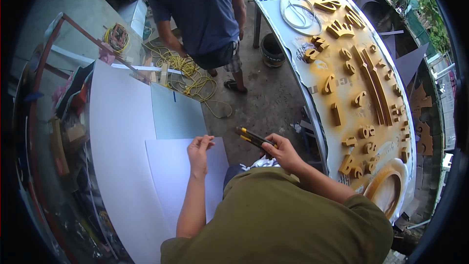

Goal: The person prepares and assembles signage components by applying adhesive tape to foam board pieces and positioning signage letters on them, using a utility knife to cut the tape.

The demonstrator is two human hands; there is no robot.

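Observation:
My right hand (283, 152) is closed around slim black-and-yellow hand tools (255, 140), which point forward and to the left. Their exact kind is not clear. My left hand (200, 150) is raised with its fingertips pinched together; anything between them is too small to name. Below and beside that hand lies a white sheet (166, 166). It overlaps a larger pale panel (115, 132) on the left and a light blue-grey sheet (178, 112) farther forward.
On the right, a long table (312, 54) bears several gold-painted letters (337, 112), a crown shape (340, 30) and a ring (383, 190). Another person (195, 14) stands ahead. Yellow cord (188, 76) and a dark bucket (272, 51) are on the floor.

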